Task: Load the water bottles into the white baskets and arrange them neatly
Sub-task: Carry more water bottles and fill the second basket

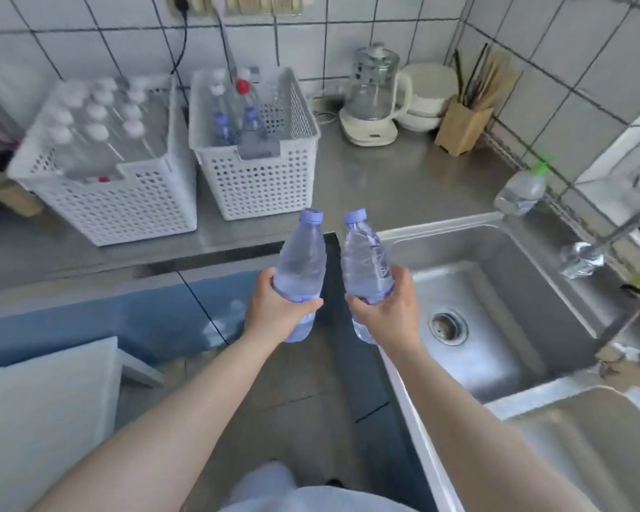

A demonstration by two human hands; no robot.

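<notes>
Above the floor, just off the front edge of the steel counter [403,179], two purple-capped water bottles are held side by side, near each other but not touching, caps tilted away toward the wall. The left hand [278,308] grips the left bottle [302,260] around its lower half, fingers curled under it and thumb wrapped across the front near the label. The right hand [388,304] grips the right bottle [364,260] the same way, fingers curled round the lower body, thumb across the near side.

Beyond them, on the counter near its front edge, stand two white perforated baskets, touching or nearly so. The left basket [137,208] is packed with rows of upright white-capped bottles. The right basket [259,182] holds only a few bottles toward its back, one with a red cap [242,85], two with purple labels.

To the right of the bottles the sink [496,290] is let into the counter. A crumpled bottle with a green cap [521,188] lies at the sink's far right corner. At the counter's back edge are a glass kettle [375,94], white bowls [427,97] and a wooden utensil holder [462,127].
</notes>
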